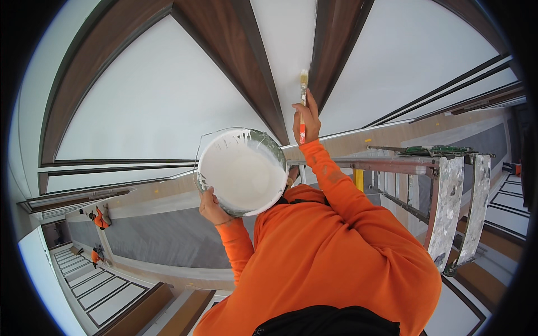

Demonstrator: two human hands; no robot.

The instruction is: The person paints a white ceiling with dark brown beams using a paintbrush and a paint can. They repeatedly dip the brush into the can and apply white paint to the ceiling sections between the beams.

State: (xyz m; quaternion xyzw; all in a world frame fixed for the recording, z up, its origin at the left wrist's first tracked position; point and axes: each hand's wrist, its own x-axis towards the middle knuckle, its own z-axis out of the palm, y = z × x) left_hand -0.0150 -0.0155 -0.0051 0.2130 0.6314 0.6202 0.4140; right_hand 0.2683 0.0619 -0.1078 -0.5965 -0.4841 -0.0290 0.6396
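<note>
My left hand point(214, 208) grips the lower-left rim of a round bucket point(267, 147) holding white paint point(238, 176), with white streaks round its inside wall. My right hand point(308, 115) holds a paintbrush point(304, 81) with a red-tipped handle. Its pale bristles are raised against or very near the white panel point(286, 45) beside a dark brown wood trim strip point(333, 39); whether they touch, I cannot tell. Both my arms are in orange sleeves.
A paint-spattered metal stepladder or platform point(448, 207) stands at my right. Far below at left, two workers in orange point(101, 218) are on the grey floor point(162, 235). Panelled walls point(101, 291) with dark frames line the space, seen from high up.
</note>
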